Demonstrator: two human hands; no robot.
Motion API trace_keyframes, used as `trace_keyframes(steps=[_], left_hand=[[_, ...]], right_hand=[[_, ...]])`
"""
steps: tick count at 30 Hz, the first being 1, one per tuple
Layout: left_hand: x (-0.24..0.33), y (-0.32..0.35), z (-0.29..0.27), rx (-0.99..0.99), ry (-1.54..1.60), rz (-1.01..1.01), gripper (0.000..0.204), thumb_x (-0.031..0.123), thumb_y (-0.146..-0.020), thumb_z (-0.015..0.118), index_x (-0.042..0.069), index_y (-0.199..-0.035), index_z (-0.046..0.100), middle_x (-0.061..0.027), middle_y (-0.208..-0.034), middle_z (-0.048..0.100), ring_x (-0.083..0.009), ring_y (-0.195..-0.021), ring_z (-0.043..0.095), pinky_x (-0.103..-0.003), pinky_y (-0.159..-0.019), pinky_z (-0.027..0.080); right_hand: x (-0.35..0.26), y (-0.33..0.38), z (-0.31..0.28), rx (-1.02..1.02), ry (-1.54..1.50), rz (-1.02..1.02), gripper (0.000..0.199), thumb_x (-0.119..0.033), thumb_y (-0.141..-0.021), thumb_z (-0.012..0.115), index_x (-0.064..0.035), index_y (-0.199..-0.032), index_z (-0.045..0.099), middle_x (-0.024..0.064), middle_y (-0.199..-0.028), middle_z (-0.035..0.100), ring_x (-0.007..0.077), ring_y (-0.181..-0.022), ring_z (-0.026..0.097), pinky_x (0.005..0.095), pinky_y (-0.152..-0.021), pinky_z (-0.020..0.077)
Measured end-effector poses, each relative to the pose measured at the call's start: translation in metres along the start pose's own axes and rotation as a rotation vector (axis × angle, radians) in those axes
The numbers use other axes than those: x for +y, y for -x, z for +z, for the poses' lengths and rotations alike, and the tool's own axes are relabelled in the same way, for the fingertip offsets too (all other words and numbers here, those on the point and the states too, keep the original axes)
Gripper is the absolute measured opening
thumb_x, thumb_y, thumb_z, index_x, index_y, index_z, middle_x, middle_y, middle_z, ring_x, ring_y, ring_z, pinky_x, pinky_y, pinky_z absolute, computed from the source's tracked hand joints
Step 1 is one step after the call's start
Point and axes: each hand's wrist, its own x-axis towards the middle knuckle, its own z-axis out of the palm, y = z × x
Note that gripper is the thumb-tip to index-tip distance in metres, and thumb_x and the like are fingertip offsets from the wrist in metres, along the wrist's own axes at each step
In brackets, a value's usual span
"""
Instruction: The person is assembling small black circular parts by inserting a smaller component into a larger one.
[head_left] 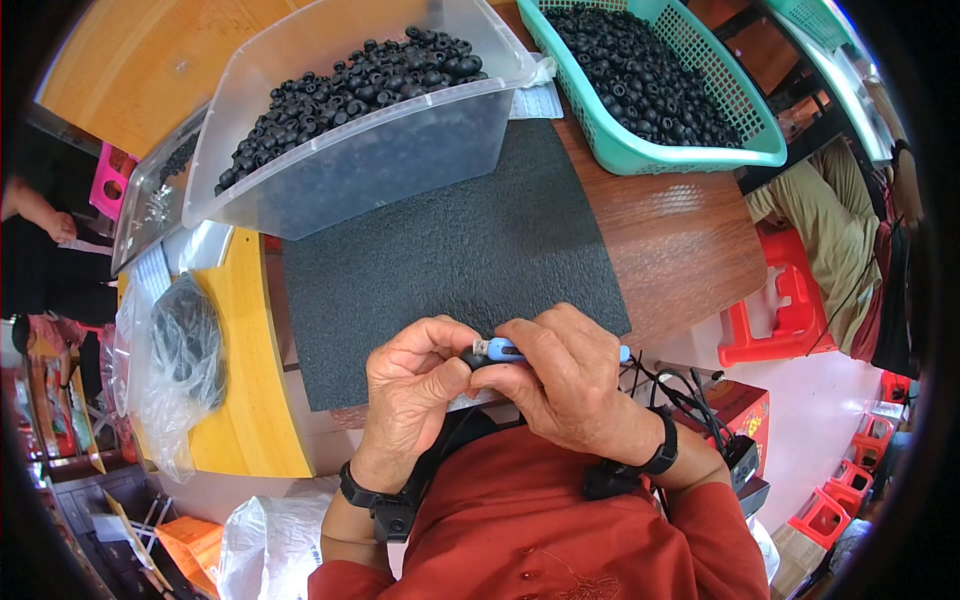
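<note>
Both my hands meet over the near edge of a dark grey textured mat point(450, 240). My left hand point(420, 375) is closed, pinching a small round black part point(474, 358) between thumb and fingers. In my right hand point(570, 375) is a slim light-blue cutter knife point(503, 350), its handle end poking out past the fingers. The knife's pale tip meets the black part by my left fingertips; the exact contact is too small to make out.
Beyond the mat stands a clear plastic bin point(400, 150) heaped with black parts. A turquoise basket point(690, 155) of similar parts is at far right. A plastic bag point(190, 350) lies on the yellow table point(265, 420) at left. Red stools point(780, 310) stand at right.
</note>
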Motion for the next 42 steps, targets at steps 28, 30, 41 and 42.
trace_keyframes(steps=[28,30,41,42], left_hand=[[-0.0087,0.0018,-0.0009,0.044,-0.154,0.126,0.025,0.012,-0.078,0.077,-0.003,-0.092,0.063,-0.0098,-0.091,0.06,-0.0167,-0.086,0.058,-0.026,-0.079,0.048],[-0.0087,0.0017,-0.0014,0.047,-0.16,0.129,0.025,0.011,-0.078,0.077,-0.003,-0.092,0.063,-0.0099,-0.09,0.06,-0.0168,-0.085,0.058,-0.027,-0.08,0.048],[-0.0093,0.002,-0.0059,0.003,-0.17,0.125,0.025,0.011,-0.077,0.077,-0.003,-0.096,0.067,-0.0094,-0.094,0.061,-0.016,-0.088,0.058,-0.029,-0.08,0.049],[-0.0093,0.002,-0.0059,0.003,-0.17,0.124,0.025,0.011,-0.077,0.077,-0.003,-0.096,0.067,-0.0094,-0.094,0.061,-0.016,-0.088,0.058,-0.029,-0.08,0.049]], right_hand=[[0.0046,0.0072,0.0,0.017,-0.008,0.007,0.036,-0.026,-0.072,0.078,0.0013,-0.086,0.059,0.0076,-0.068,0.052,0.0206,-0.056,0.051,0.0314,-0.047,0.0405],[0.0038,0.007,0.0002,0.016,-0.004,0.003,0.036,-0.027,-0.073,0.078,0.0014,-0.087,0.06,0.0079,-0.069,0.053,0.0209,-0.056,0.051,0.0317,-0.048,0.0408],[0.0042,0.0096,0.0019,0.007,0.02,-0.023,0.03,-0.022,-0.076,0.075,0.0017,-0.086,0.06,0.0086,-0.068,0.053,0.0204,-0.055,0.051,0.0316,-0.047,0.0398],[0.0043,0.0094,0.0019,0.004,0.021,-0.022,0.03,-0.022,-0.076,0.075,0.0016,-0.086,0.06,0.0085,-0.068,0.053,0.0203,-0.055,0.051,0.0316,-0.047,0.0397]])
